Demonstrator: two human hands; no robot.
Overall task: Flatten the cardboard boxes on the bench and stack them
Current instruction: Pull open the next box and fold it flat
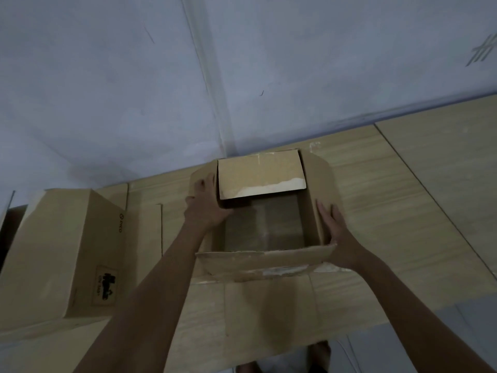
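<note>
Nearest, at 6 o'clock, the bench (269,332) edge and the near flap (266,261) of the open box (312,189), which hangs outward with a torn, ragged edge. At 3 o'clock of the box, the right hand (334,232) lies flat against the outside of the right wall, fingers straight and pressing, not curled. At 9 o'clock, the left hand (207,203) grips the left wall near its far corner, fingers curled over the rim. Beyond, at 12 o'clock, the far flap (261,175) folds inward over the cavity. The box stands upright at the middle of the bench, bottom apparently still taped. A second box (61,251), unflattened, stands well apart at 9 o'clock against the wall (107,76).

Judgement: the step in hand is collapsing the open box. To do it well, the bottom seam probably needs freeing first; then the hands should push opposite corners diagonally, so the walls fold along existing creases rather than buckle. The far flap is best swung outward beforehand, lest it jam the fold.
</note>
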